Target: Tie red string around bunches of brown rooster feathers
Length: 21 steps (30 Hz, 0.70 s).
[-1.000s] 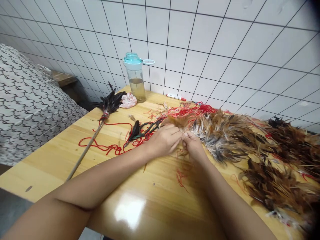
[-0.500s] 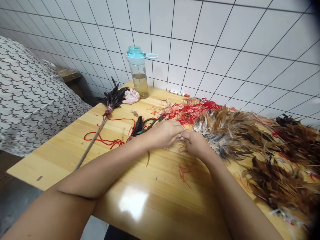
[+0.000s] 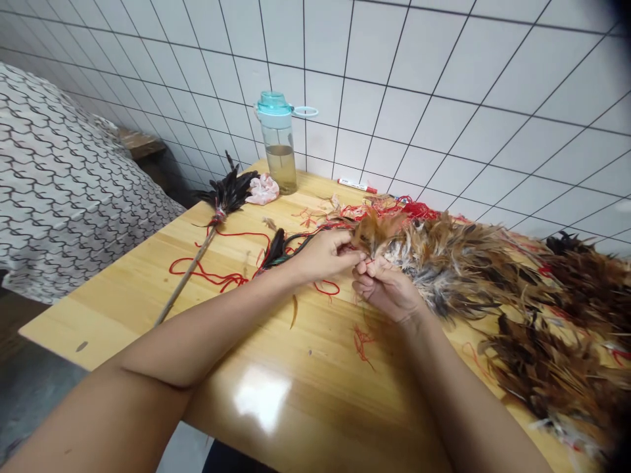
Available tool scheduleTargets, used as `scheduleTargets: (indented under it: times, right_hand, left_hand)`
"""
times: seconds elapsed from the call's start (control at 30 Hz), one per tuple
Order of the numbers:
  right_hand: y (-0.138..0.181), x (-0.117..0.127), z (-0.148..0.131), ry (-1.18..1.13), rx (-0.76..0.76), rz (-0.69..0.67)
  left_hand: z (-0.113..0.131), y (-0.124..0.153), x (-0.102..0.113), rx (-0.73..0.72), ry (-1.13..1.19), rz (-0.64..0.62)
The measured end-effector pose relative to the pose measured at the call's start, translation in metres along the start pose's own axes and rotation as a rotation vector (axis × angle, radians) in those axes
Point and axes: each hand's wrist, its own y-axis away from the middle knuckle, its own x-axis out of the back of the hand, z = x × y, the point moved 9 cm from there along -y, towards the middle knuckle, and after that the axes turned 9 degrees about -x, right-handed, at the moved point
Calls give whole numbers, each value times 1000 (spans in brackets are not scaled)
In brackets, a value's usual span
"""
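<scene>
My left hand (image 3: 323, 255) is closed, pinching the quill end of a small bunch of brown feathers (image 3: 377, 230) lifted off the wooden table (image 3: 276, 394). My right hand (image 3: 389, 292) lies palm up just beside it, fingers curled on red thread (image 3: 326, 288) that loops down under the hands. A long heap of brown, tan and black feathers (image 3: 473, 269) strung on red thread stretches to the right of both hands.
A stick with a tuft of black feathers (image 3: 217, 210) and loose red thread lies at the left. Behind stand a teal-lidded water bottle (image 3: 280, 144), a pink crumpled rag (image 3: 262, 189) and a red marker (image 3: 355, 186) by the tiled wall. A patterned fabric (image 3: 64, 190) lies beyond the table's left edge.
Both hands have lifted slightly off the table. The left hand has raised a brown feather bunch, the right hand has turned palm up, and a red thread loop now shows below them.
</scene>
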Motion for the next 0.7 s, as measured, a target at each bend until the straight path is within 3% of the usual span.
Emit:
scheduleTargets:
  times: [0.07,0.17,0.3,0.5,0.7]
  right_hand:
    - [-2,0,4,-115,-28,15]
    - [-4,0,9,-216,-49,44]
    - [-5,4,13,-271,-66,78]
    - [-5,3,12,-322,-56,64]
    - [-5,-2,13,-370,-55,46]
  left_hand:
    - [7,1,1,-67,-172,50]
    - [27,3,1,-276,-421,89]
    - [41,8,-5,-488,-587,46]
    - [47,11,-5,-574,-593,57]
    - [54,13,-6,-619,-373,51]
